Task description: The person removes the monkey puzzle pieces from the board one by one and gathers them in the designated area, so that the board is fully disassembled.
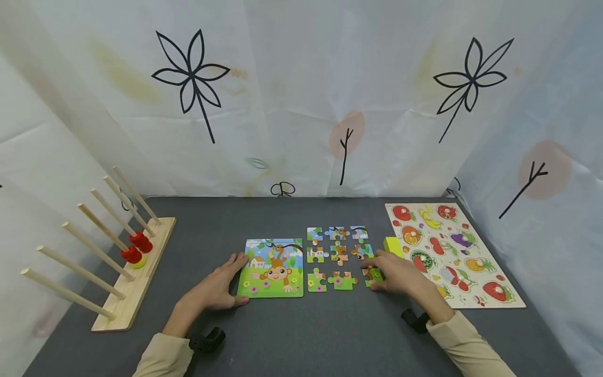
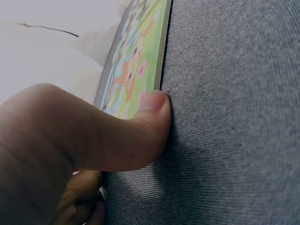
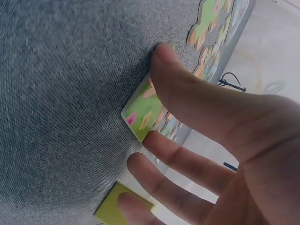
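Observation:
A square monkey picture board (image 1: 296, 285) lies flat on the grey table. At its left edge rests my left hand (image 1: 214, 287), fingers spread, with the thumb (image 2: 152, 110) against the near corner. To the board's right, several jigsaw pieces (image 1: 342, 281) with matching artwork are laid out in spaced rows. My right hand (image 1: 400, 275) pinches the near right corner piece, a green puzzle piece (image 3: 143, 115), between thumb and index finger. Its other fingers are extended; one overlaps the yellow block (image 3: 111, 206) in the right wrist view.
A wooden peg stand (image 1: 153, 256) with red rings (image 1: 141, 241) and one yellow ring (image 1: 139, 263) is at the left. On the right lies a fruit picture board (image 1: 499, 262), the yellow block at its left edge. A white patterned cloth (image 1: 292, 94) hangs behind the table.

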Tool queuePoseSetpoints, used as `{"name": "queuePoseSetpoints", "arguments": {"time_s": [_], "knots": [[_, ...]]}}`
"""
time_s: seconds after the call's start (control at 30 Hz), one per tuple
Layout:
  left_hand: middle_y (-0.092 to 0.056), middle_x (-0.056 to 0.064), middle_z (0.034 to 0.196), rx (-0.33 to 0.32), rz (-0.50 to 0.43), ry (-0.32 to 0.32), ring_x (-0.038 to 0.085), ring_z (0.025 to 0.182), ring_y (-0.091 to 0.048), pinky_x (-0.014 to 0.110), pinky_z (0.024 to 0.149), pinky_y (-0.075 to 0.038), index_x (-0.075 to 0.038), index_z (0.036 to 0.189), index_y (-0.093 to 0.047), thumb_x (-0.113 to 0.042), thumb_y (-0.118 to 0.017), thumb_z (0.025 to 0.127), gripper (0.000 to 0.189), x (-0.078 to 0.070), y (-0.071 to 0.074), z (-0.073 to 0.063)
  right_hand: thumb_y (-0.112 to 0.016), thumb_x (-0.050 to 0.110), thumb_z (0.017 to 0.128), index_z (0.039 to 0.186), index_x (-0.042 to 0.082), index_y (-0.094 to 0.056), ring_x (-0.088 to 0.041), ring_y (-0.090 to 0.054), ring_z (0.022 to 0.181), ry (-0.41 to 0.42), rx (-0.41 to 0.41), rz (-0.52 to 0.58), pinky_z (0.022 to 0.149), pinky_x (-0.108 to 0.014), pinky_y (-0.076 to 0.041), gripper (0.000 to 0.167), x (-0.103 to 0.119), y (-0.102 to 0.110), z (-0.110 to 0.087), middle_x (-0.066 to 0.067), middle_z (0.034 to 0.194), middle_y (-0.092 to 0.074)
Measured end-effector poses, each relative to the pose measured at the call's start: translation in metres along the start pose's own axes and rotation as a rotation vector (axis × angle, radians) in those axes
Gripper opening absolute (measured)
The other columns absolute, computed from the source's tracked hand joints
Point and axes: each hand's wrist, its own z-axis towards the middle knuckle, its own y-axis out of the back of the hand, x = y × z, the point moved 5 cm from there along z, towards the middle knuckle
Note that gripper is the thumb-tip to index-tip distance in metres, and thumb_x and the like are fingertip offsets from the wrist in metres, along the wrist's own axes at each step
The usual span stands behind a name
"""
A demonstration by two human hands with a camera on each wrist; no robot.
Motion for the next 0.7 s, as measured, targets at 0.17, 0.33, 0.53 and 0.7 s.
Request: {"name": "queuePoseSetpoints", "arguments": {"time_s": [0.17,0.33,0.53,0.7], "knots": [[-0.022,0.027,0.168,0.009,-0.005,0.004,0.052,0.153,-0.026,0.071,0.112,-0.035,-0.007,0.162,-0.028,-0.033,-0.087,0.081,0.104,0.0002,0.0002,0.0014,-0.087,0.02,0.082,0.12,0.015,-0.075,-0.011,-0.047,0.076,-0.007,-0.001,0.016,0.063,-0.027,-0.039,0.04,0.0009,-0.0002,0.0009,0.001,0.095,-0.06],[-0.022,0.026,0.168,0.012,-0.006,0.008,0.051,0.153,-0.026,0.071,0.112,-0.034,-0.007,0.162,-0.029,-0.033,-0.087,0.08,0.104,0.0002,-0.0002,0.0021,-0.087,0.02,0.081,0.116,0.015,-0.077,-0.01,-0.05,0.08,0.019,-0.011,0.013,0.065,-0.028,-0.043,0.037,0.003,0.0007,0.0003,0.001,0.098,-0.064],[-0.022,0.026,0.168,0.006,-0.006,0.002,0.05,0.154,-0.024,0.072,0.113,-0.033,-0.007,0.162,-0.029,-0.033,-0.087,0.08,0.104,0.0003,-0.0008,0.0023,-0.088,0.021,0.081,0.116,0.016,-0.077,-0.009,-0.051,0.079,0.034,-0.033,0.008,0.066,-0.028,-0.044,0.037,0.0029,-0.0009,-0.0013,0.002,0.097,-0.063],[-0.022,0.026,0.168,0.008,-0.01,0.006,0.051,0.154,-0.025,0.072,0.113,-0.033,-0.006,0.162,-0.029,-0.032,-0.088,0.08,0.104,0.0003,-0.0009,0.0021,-0.088,0.02,0.081,0.117,0.016,-0.077,-0.01,-0.048,0.077,0.024,-0.031,0.029,0.064,-0.028,-0.04,0.037,0.0022,-0.0025,-0.0014,0.001,0.095,-0.061]]}}
